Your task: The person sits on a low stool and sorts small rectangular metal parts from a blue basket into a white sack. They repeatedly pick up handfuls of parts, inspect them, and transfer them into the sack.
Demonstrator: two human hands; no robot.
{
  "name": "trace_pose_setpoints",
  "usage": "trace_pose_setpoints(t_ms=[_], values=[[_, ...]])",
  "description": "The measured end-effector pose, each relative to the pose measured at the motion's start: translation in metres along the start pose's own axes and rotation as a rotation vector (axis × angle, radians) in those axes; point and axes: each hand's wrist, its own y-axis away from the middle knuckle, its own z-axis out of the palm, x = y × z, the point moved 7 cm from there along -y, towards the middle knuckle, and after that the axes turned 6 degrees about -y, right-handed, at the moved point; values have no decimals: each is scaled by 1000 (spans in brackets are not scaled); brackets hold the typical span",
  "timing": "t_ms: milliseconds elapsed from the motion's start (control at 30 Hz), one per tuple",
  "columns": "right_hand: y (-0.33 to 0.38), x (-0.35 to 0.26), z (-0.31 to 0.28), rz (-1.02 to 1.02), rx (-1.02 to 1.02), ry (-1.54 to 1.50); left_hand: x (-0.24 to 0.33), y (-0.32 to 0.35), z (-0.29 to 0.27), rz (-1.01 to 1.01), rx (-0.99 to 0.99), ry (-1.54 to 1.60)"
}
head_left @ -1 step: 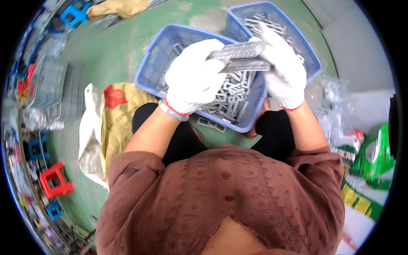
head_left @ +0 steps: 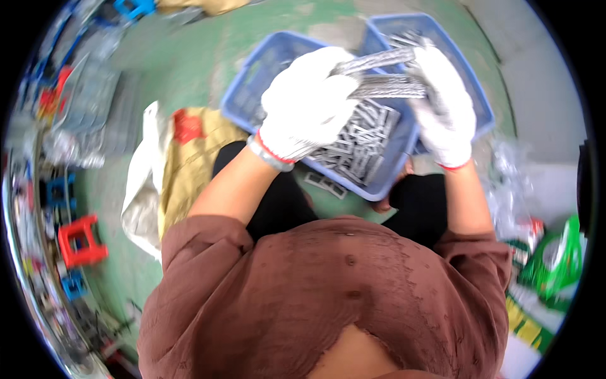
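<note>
Left hand: left hand (head_left: 307, 104) in a white knit glove with a red-trimmed cuff, held over the near blue basket (head_left: 252, 82); fingers curled closed around the left end of a bundle of flat grey metal strips (head_left: 385, 76).
Right hand: right hand (head_left: 447, 107), same kind of glove, at the right end of the bundle; fingers wrapped on the strips, thumb side partly hidden, so the exact grip is unclear.
Bundle: metal strips held roughly level between both hands, above the near blue basket's far right corner, clear of the loose parts below; it looks like two stacked layers, possibly slightly fanned.
Near blue basket contents: loose grey metal pieces (head_left: 360, 148), piled against the basket's near wall.
Second basket: far blue basket (head_left: 480, 95) just behind and right of the near blue basket, rims touching or nearly so; more grey metal parts inside, mostly covered by the right hand.
Floor beside basket: green floor; a yellow-and-white sack (head_left: 173, 164) with a red patch lies left of the near blue basket.
Far left of basket: red stool (head_left: 81, 240), well apart.
Right of basket: green-and-white bag (head_left: 555, 265), well apart, low.
</note>
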Motion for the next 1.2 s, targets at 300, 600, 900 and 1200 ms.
trace_pose_setpoints(t_ms=[300, 600, 900, 1200], values=[[37, 57, 18, 464, -129, -304, -11, -21, -184, 58, -359, -915], [91, 98, 88, 553, -937, -32, -122, 157, -310, -1050, -1015, -873], [118, 173, 200, 694, -1277, -79, -152, 290, -341, -1755, -559, -173], [192, 216, 302, 729, -1326, -340, -117, 269, -394, -1905, -24, 129]])
